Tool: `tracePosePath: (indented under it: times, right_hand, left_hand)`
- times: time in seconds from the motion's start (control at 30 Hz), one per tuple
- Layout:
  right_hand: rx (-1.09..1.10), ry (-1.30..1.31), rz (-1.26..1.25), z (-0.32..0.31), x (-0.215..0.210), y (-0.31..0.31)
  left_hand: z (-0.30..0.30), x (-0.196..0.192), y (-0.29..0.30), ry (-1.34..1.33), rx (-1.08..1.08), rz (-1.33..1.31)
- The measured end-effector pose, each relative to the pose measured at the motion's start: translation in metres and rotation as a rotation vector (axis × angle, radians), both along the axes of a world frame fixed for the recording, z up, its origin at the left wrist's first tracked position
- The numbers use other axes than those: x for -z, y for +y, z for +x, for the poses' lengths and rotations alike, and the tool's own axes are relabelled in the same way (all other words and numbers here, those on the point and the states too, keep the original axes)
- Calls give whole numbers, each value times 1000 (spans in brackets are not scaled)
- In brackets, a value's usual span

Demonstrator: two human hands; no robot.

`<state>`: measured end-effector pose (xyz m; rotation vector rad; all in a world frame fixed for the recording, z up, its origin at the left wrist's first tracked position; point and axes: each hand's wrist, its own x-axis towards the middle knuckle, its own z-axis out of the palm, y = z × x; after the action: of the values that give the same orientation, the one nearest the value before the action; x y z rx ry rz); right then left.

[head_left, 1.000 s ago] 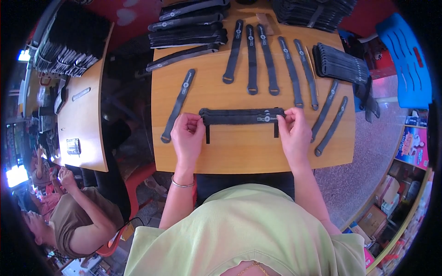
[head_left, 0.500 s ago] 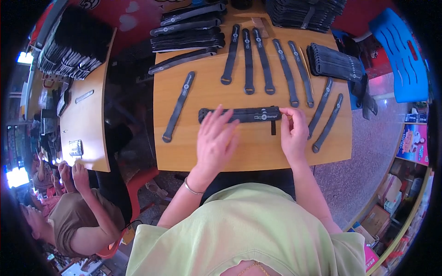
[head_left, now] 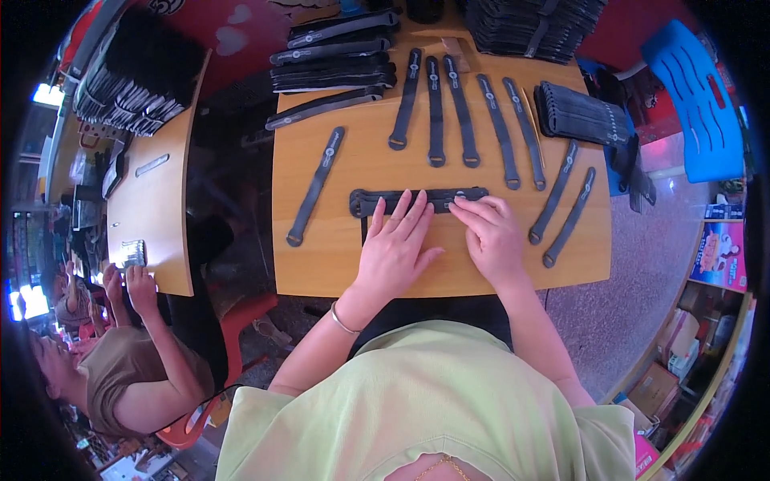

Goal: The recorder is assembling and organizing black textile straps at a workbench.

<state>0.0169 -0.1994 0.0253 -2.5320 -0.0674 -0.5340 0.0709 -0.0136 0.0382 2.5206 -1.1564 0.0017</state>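
Note:
A flat bundle of dark grey straps [head_left: 437,195] lies crosswise on the wooden table in front of me, loop ends at its left. My left hand [head_left: 395,255] rests palm down with fingers stretched over its front edge. Beside the left fingertips, a narrow black strip [head_left: 364,228] sticks out under the bundle. My right hand [head_left: 492,236] has its fingers bent and pressed together, gripping the bundle's front edge right of the middle. A single strap [head_left: 316,186] lies to the left; two more, including a slanted strap [head_left: 571,216], lie to the right.
Several single straps lie in a row farther back, by stacked straps [head_left: 333,72] at back left, a folded stack [head_left: 581,112] at right and a tall pile [head_left: 533,28] behind. Another person [head_left: 144,369] works at the left table [head_left: 152,200]. A blue plastic panel [head_left: 694,104] stands right.
My left hand has come down from above the bundle onto its front edge. My right hand has moved left from the bundle's right end. The black strip now shows at the left instead of the right.

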Motion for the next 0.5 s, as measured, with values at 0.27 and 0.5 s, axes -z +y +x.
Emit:
tracePosePath:
  times: [0.27,0.5]
  right_hand:
    - [-2,-3,26,1,2,3]
    - [114,5,408,-3,-4,1]
  left_hand:
    - [12,-1,19,212,40,-245]
    - [52,10,94,-245,-599,-222]
